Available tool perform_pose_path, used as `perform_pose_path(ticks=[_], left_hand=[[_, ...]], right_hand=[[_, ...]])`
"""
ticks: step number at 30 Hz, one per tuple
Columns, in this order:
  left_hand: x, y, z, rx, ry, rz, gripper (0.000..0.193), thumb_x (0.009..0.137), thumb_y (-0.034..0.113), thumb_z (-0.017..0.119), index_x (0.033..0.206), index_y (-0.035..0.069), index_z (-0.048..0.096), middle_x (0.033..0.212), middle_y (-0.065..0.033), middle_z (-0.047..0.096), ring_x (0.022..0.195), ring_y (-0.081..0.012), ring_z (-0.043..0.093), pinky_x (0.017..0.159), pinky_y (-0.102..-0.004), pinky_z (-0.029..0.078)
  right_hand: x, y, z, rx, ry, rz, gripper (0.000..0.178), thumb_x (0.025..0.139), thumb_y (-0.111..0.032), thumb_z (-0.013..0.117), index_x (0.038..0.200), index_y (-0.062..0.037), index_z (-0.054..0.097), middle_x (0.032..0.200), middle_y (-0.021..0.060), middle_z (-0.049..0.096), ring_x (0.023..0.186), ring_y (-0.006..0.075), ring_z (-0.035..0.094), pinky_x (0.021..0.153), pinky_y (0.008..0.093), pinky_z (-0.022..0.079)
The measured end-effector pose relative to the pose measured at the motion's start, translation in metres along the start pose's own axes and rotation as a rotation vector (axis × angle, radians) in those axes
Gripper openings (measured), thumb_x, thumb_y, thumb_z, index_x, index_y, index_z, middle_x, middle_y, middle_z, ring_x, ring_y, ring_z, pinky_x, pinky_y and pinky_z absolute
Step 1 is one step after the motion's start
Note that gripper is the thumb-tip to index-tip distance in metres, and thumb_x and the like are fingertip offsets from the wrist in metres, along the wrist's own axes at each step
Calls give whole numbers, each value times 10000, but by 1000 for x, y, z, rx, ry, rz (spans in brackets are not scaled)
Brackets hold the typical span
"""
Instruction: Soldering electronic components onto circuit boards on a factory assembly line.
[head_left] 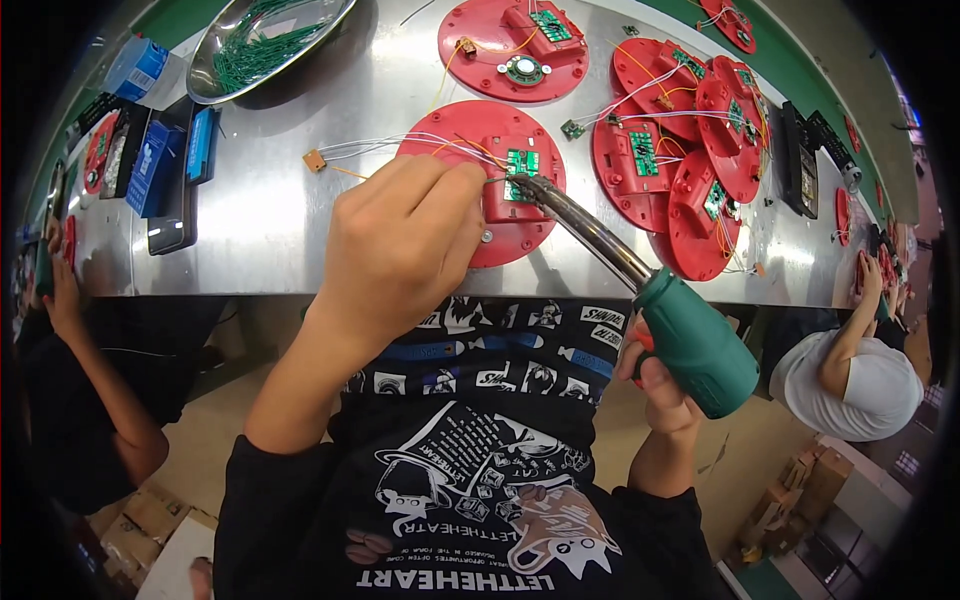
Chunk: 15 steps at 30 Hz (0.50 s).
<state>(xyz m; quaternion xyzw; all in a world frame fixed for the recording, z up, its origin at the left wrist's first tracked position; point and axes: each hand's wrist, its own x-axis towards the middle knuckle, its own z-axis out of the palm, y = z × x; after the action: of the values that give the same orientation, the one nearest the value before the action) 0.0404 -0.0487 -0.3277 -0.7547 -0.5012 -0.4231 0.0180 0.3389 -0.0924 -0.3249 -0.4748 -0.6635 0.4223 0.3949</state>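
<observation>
Head view: the red disc (525, 240) lies on the steel table (270, 215) in front of the person, its green board (523, 163) facing up. It looks like thin moulded plastic, so probably light and stiff, apt to slide on smooth metal; the bare rim seems the safest hold. The board and its white wires (400, 146) look like the fragile part (a tug there could strain a joint). The wires trail off to the left, near a small brown block (315, 160).

The left hand (405, 235) is over the disc's near-left side, fingers pinched narrow on what seems a thin dark strand (496, 180); the fingertips are partly hidden. The right hand (660, 385) is closed around the green handle of the iron (700, 345), whose tip meets the board, apparently hot and best kept off plastic and skin.

The left hand blocks part of the disc, and the iron slants across its right side. Another disc (480, 75) lies just beyond, and a pile of discs (625, 185) crowds the right, beside a loose chip (572, 129). Further left are a steel bowl (305, 65) of green wires (250, 55) and a blue box (155, 170).
</observation>
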Motion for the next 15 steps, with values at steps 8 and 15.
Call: perform_pose_path(ticks=[8, 15], left_hand=[[0, -1, -1, 18, -13, 1, 150, 763, 7, 686, 900, 4, 626, 749, -106, 580, 658, -285, 592, 580, -386, 487], [-1, -1, 0, 9, 2, 7, 144, 764, 2, 679, 899, 5, 628, 741, -104, 573, 663, -285, 594, 586, -386, 487]], right_hand=[[5, -5, -5, 68, -120, -24, 547, 878, -285, 656, 1235, 113, 543, 948, 176, 608, 547, 201, 577, 512, 282, 437], [3, -14, 7, 284, 45, -24, 639, 876, -306, 653, 1320, 126, 497, 1022, 217, 634, 531, 201, 588, 487, 275, 431]])
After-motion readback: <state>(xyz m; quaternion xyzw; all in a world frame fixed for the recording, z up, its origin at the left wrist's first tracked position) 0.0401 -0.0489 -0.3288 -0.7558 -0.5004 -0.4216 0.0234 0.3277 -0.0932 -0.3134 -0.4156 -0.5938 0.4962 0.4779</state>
